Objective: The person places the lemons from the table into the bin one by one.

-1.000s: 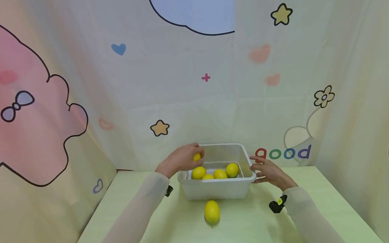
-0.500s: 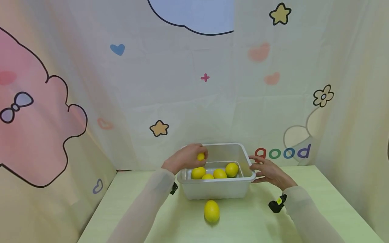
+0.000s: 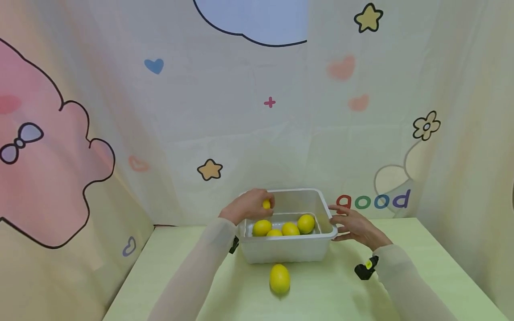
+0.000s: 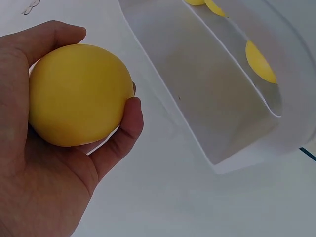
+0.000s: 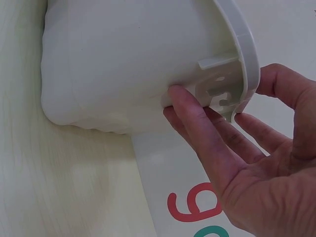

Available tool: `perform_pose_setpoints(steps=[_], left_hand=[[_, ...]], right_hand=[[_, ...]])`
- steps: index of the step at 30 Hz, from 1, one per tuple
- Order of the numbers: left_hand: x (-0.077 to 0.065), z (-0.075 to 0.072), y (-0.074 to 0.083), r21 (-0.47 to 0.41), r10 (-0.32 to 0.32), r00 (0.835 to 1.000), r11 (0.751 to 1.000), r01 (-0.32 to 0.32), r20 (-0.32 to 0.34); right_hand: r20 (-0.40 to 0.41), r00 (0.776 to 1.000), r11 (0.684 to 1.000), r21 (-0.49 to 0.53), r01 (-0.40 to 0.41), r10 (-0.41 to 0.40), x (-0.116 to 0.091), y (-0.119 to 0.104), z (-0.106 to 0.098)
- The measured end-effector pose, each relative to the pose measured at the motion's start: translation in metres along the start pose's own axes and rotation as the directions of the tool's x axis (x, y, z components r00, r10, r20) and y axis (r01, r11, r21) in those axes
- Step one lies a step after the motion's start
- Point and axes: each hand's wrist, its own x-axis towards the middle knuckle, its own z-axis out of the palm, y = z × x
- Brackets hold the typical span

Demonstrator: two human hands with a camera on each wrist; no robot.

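A lemon (image 4: pixel 81 96) sits in my left hand (image 3: pixel 249 206), its fingers and thumb curled round it. In the head view this hand is over the left side of a translucent white plastic bin (image 3: pixel 285 250), and only a small part of the held lemon shows. Several lemons (image 3: pixel 306 224) lie inside the bin. My right hand (image 3: pixel 355 226) holds the bin at its right end, with fingertips at the rim (image 5: pixel 249 54) and against the wall beneath it. One more lemon (image 3: pixel 279 279) lies on the table in front of the bin.
The pale green table (image 3: pixel 192 254) ends at a printed fabric backdrop (image 3: pixel 225 111), which stands close behind the bin. Black wrist cameras are strapped at both sleeves; the right one (image 3: pixel 366 269) hangs low beside the bin.
My left hand has moved a little to the right with the lemon, further over the bin. The right hand, the bin and the lemon in front stay in place.
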Motion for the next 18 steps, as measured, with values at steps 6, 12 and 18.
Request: perform_pose_setpoints(steps=[6,12,18], left_hand=[[0.012,0.004,-0.007,-0.01,-0.022,0.999,1.0,0.023,0.034],[0.016,0.006,-0.011,-0.049,-0.091,0.991,0.994,0.096,0.097],[0.019,0.009,-0.013,-0.072,-0.172,0.975,0.98,0.183,0.14]], right_hand=[[-0.006,1.0,1.0,0.001,-0.007,0.007,-0.001,0.0,0.001],[0.001,1.0,1.0,0.015,-0.015,0.015,0.001,-0.002,0.0],[-0.001,1.0,1.0,0.01,-0.015,0.015,-0.001,-0.002,0.0]])
